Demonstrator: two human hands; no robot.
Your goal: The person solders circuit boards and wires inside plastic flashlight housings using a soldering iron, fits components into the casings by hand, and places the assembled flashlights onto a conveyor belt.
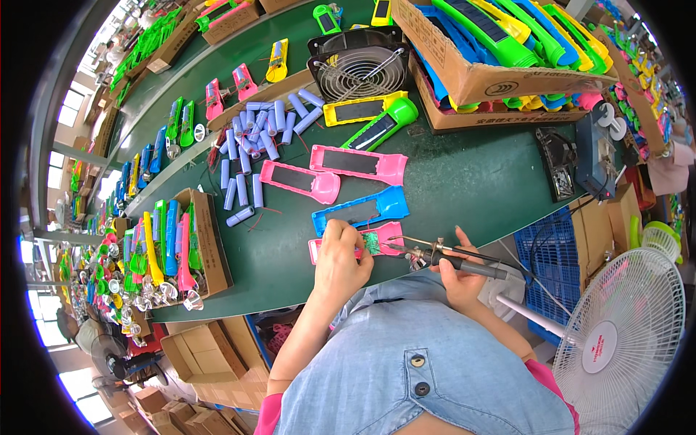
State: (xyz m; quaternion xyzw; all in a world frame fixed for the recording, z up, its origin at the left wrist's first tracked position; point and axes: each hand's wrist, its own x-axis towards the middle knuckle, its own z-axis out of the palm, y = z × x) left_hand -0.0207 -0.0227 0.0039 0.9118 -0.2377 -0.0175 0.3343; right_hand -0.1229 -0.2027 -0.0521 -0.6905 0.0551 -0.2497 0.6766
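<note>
My right hand [461, 279] is closed around the dark handle of a soldering iron [475, 267]. Its thin metal tip points left, over a small green circuit board [371, 243] in a pink plastic housing [389, 233] at the table's near edge. Bent over that housing, my left hand [339, 262] has its fingers curled and gripping it beside the board. Whether they also pinch a wire is hidden. Just beyond lies a blue housing [391, 203], then two pink housings [391, 168] with dark panels.
Purple cylindrical cells [243, 190] lie heaped left of centre. A black fan [359, 72] stands at the back, beside a cardboard box [500, 83] of colourful housings. Another full box [210, 243] sits at left. A blue-grey soldering unit [597, 163] and white fan [623, 341] are right.
</note>
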